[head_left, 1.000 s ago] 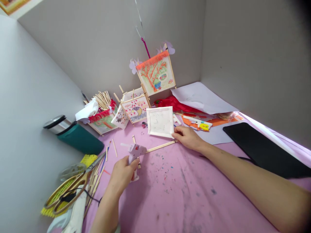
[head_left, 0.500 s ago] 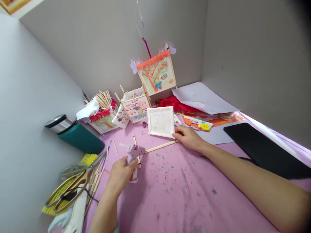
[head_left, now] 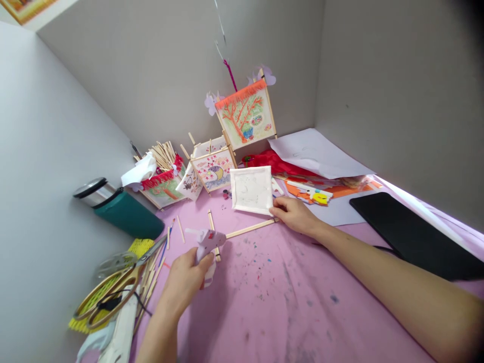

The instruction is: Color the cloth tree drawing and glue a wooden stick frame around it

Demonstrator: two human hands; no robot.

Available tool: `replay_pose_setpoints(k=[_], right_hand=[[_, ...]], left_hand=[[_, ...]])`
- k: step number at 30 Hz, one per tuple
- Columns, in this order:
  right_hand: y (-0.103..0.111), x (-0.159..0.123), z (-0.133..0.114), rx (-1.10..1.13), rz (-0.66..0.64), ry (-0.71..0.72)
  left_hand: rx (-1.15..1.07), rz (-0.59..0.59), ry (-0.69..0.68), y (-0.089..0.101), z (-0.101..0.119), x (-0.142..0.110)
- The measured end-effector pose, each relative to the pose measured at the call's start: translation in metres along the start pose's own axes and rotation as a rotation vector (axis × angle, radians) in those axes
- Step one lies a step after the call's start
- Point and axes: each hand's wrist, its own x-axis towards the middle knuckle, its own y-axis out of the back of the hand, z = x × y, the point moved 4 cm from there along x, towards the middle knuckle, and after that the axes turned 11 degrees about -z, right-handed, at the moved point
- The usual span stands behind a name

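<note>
A pink-clothed tabletop (head_left: 313, 312) sits in a corner between plain grey walls; along its far edge stand small wood-framed paper boxes with drawings, one showing a moon (head_left: 215, 171), and a box panel with an orange tree (head_left: 245, 118) rises above them; a green flask (head_left: 130, 214) lies tilted by the left edge, scissors (head_left: 126, 292) nearer the left front corner, and a flat black slab (head_left: 412, 237) along the right edge. Toward the middle of the tabletop, the person's left hand (head_left: 185, 275) wraps its fingers round the handle of a pale glue gun (head_left: 208, 241); I cannot tell whether the trigger is squeezed; the right hand (head_left: 295, 214) pinches the lower right corner of a white bordered panel (head_left: 250, 190), which leans, face to us, just beyond a thin wooden strip (head_left: 247, 230); whether panel and strip touch, I cannot tell. To my eye, a light corner pinch leaves the panel's face untouched but lets it swing, so a steady right wrist matters; the nozzle, seemingly pointed rightward, is best kept clear of those fingertips, and any bead laid thin and even.
</note>
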Motion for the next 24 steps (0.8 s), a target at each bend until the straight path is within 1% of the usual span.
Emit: replay_pose_setpoints(k=[2,5,6,8,10,12,14,17,19,20,22,24], right_hand=[[0.000,0.000,0.000,0.004,0.002,0.005],[0.000,-0.001,-0.001,0.013,0.002,0.016],[0.000,-0.001,-0.001,0.019,0.003,0.021],[0.000,-0.002,-0.004,0.025,0.011,0.039],[0.001,-0.003,-0.006,0.024,0.027,0.071],[0.002,-0.004,-0.009,0.018,0.035,0.109],[0.001,-0.004,-0.010,0.014,0.031,0.133],[0.000,-0.004,-0.010,0.012,0.020,0.148],[-0.001,-0.004,-0.011,0.012,0.007,0.162],[-0.001,-0.004,-0.012,0.013,-0.002,0.171],[-0.002,-0.005,-0.013,0.011,-0.025,0.184],[-0.003,-0.005,-0.015,0.008,-0.049,0.194]], left_hand=[[0.064,0.055,-0.002,0.014,-0.006,-0.003],[0.237,0.223,0.043,0.040,-0.014,-0.002],[0.302,0.284,0.046,0.047,-0.015,0.001],[0.411,0.364,0.067,0.055,-0.020,0.011],[0.485,0.395,0.071,0.053,-0.026,0.026],[0.548,0.433,0.064,0.046,-0.032,0.040],[0.613,0.463,0.099,0.038,-0.039,0.052],[0.699,0.408,0.124,0.026,-0.047,0.063],[0.710,0.368,0.124,0.024,-0.049,0.064],[0.714,0.367,0.120,0.024,-0.048,0.063],[0.731,0.410,0.084,0.027,-0.039,0.056],[0.714,0.558,-0.038,0.031,-0.021,0.047]])
